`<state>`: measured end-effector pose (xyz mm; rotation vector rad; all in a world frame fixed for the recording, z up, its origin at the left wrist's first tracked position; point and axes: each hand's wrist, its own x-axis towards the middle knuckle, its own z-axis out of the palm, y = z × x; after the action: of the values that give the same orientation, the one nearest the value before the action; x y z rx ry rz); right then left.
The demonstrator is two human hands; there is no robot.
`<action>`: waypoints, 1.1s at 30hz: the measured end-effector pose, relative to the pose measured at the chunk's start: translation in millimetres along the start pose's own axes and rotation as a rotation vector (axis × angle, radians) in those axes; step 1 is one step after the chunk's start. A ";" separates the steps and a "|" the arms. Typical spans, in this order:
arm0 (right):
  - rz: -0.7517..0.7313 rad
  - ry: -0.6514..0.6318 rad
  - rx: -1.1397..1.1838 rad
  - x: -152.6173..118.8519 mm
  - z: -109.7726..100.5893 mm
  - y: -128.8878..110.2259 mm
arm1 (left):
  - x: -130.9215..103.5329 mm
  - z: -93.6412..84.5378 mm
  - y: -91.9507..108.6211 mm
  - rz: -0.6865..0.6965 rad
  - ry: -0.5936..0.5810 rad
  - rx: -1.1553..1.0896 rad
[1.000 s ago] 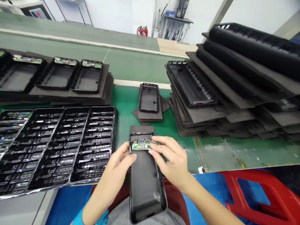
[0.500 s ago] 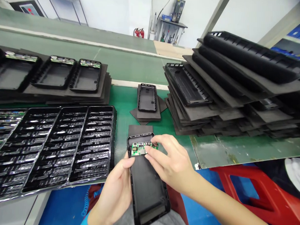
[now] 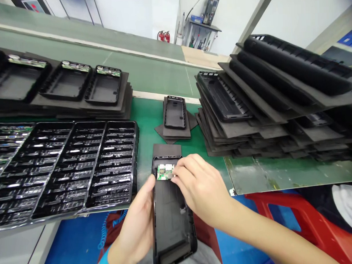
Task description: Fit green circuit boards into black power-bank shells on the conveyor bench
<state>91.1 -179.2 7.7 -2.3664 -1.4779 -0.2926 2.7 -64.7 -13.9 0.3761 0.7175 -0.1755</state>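
A long black plastic case [image 3: 171, 220], open side up, lies in my left hand [image 3: 138, 222], whose thumb presses on its left edge. Near the case's top end is a green circuit board [image 3: 165, 172] with a small digit display. The fingers of my right hand [image 3: 199, 185] pinch the board's right part and cover it. Whether the board rests fully inside the case cannot be seen. Just beyond the case, a dark foam sheet [image 3: 166, 149] lies on the green bench.
At left sits a black compartment tray [image 3: 137, 148] with several boards in its far-left column. Behind it, cases with boards [image 3: 103, 86] rest on foam sheets. A small case [image 3: 175, 112] lies ahead on foam. Stacked cases and sheets [image 3: 224, 101] rise at right, above a red stool [image 3: 300, 216].
The board has tilted, and its right part is now hidden by my right hand, whose fingers have curled more tightly. The camera view has shifted slightly.
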 end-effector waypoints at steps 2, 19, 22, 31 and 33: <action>0.021 -0.038 0.055 3.4 -5.6 0.0 | -0.6 0.1 -1.1 -0.026 -0.042 -0.031; 0.098 -0.086 0.177 21.7 -15.8 -5.7 | -19.8 10.1 2.5 -0.058 0.191 -0.035; 0.093 -0.092 0.157 22.6 -19.7 -8.8 | -21.1 8.5 2.2 -0.051 0.171 -0.017; 0.083 -0.130 0.053 24.1 -32.5 -17.8 | -26.6 9.6 3.0 -0.128 0.036 -0.005; 0.070 -0.125 0.048 23.7 -35.2 -19.4 | -27.5 11.4 3.5 -0.118 0.061 0.014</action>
<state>84.2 -165.3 51.7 -2.4300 -1.4352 -0.0927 -9.8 -65.2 13.3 0.3534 0.7995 -0.2817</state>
